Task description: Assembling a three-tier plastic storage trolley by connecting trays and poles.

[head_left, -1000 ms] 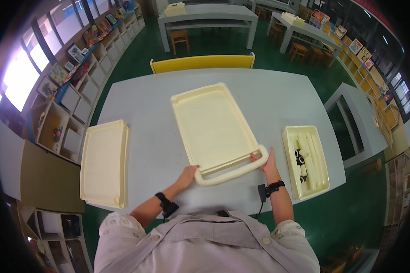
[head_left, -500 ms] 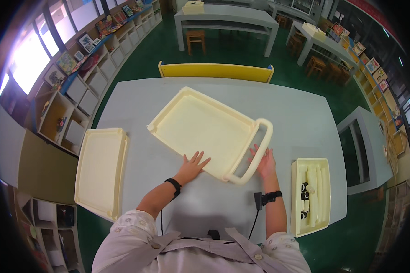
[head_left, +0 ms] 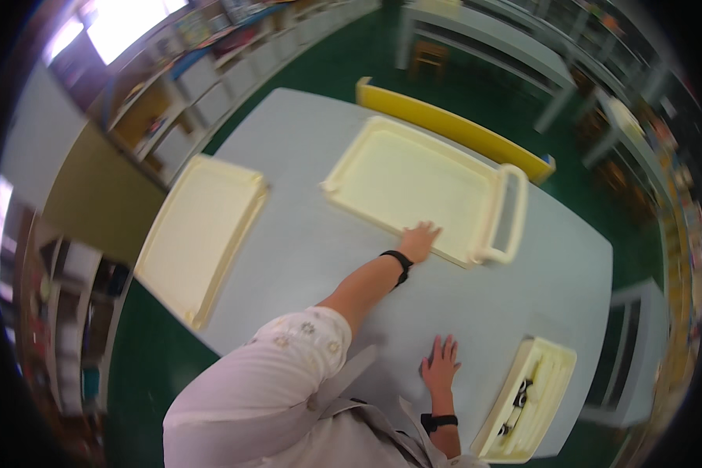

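A cream plastic tray (head_left: 437, 140) with a looped handle (head_left: 517, 222) on its right end lies at the far side of the grey table (head_left: 320, 273). Over its near edge rests my left hand (head_left: 419, 241), fingers spread, the arm stretched forward. My right hand (head_left: 442, 365) lies palm down on the tabletop close to my body, fingers apart and holding nothing. To its right stands a narrow cream bin (head_left: 565, 366) with pale rods (head_left: 552, 390) and black-and-white wheel-like parts (head_left: 520, 394) inside.
A second cream tray (head_left: 203, 234) lies along the table's left edge. Just past the far edge runs a yellow board (head_left: 460, 129). Beyond are other grey tables (head_left: 491, 39), wooden stools (head_left: 429, 58) and open shelves (head_left: 203, 78).
The handled tray has shifted away, toward the yellow board, with my left hand at its near edge. My right hand has left the handle and come back onto the table. The view has turned.
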The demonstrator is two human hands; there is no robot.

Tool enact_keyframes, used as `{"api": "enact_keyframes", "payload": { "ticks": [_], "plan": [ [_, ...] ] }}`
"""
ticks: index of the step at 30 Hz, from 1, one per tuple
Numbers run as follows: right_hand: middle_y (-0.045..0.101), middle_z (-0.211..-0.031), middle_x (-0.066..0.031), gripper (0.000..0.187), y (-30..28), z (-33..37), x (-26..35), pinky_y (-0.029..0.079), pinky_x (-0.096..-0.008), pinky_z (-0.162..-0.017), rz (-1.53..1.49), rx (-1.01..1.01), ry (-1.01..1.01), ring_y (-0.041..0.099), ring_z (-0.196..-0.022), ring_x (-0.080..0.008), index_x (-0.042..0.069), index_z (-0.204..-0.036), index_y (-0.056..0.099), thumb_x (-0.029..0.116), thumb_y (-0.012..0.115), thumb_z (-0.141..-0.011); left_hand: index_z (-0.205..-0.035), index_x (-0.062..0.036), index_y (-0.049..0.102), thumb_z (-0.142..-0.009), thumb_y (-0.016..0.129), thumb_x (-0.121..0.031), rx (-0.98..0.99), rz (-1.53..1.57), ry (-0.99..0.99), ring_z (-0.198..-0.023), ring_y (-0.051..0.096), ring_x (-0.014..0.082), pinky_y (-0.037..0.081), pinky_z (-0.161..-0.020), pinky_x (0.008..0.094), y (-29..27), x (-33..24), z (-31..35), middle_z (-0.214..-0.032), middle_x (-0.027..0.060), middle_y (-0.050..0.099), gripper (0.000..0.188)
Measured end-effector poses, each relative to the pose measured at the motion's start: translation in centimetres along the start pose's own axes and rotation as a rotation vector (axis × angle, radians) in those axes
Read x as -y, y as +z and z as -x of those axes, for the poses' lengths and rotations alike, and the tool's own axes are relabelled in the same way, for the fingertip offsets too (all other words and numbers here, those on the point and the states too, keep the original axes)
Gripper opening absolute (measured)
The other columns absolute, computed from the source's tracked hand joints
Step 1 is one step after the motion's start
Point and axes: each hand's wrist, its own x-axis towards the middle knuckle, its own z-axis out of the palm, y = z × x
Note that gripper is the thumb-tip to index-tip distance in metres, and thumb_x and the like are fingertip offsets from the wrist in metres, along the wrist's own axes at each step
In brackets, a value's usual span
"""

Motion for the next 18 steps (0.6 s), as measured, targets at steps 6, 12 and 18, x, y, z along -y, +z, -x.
{"api": "enact_keyframes", "payload": {
  "ticks": [6, 12, 18],
  "plan": [
    [0.007, -0.143, -0.0097, 0.070, 2.1, 0.1, -1.7, 0.019, -0.0695, -0.087, -0.135, -0.044, 0.094, 0.008, -0.129, -0.0351, 0.021, -0.135, 0.022, 0.022, 0.057, -0.075, -0.113, -0.0059, 0.046, -0.074, 0.048, -0.008, -0.304, 0.100, 0.131, -0.105, 0.046, 0.0287, 0.037, -0.086, 0.0434, -5.4, 7.4, 10.6, -0.112, 0.0129, 0.049, 0.039],
    [0.002, -0.143, -0.0086, 0.069, 2.8, -0.9, -2.1, 0.015, -0.0681, -0.090, -0.087, -0.023, 0.123, 0.004, -0.130, -0.0338, 0.021, -0.136, 0.018, 0.021, 0.054, -0.077, -0.132, -0.0089, 0.022, -0.074, 0.057, -0.018, -0.391, -0.374, -0.789, -0.126, 0.024, 0.0260, 0.023, -0.095, 0.0577, -14.3, 19.7, 32.4, -0.136, 0.0098, 0.026, 0.068],
    [-0.002, -0.143, -0.0074, 0.069, 3.2, -1.6, -2.6, 0.015, -0.0688, -0.089, -0.035, 0.020, 0.163, 0.001, -0.131, -0.0331, 0.022, -0.137, 0.012, 0.021, 0.049, -0.078, -0.135, -0.0141, 0.014, -0.067, 0.069, -0.024, -0.001, -0.306, -0.961, -0.126, 0.020, 0.0332, 0.034, -0.088, 0.0582, -13.4, 21.5, 41.3, -0.138, 0.0082, 0.020, 0.088]
  ]
}}
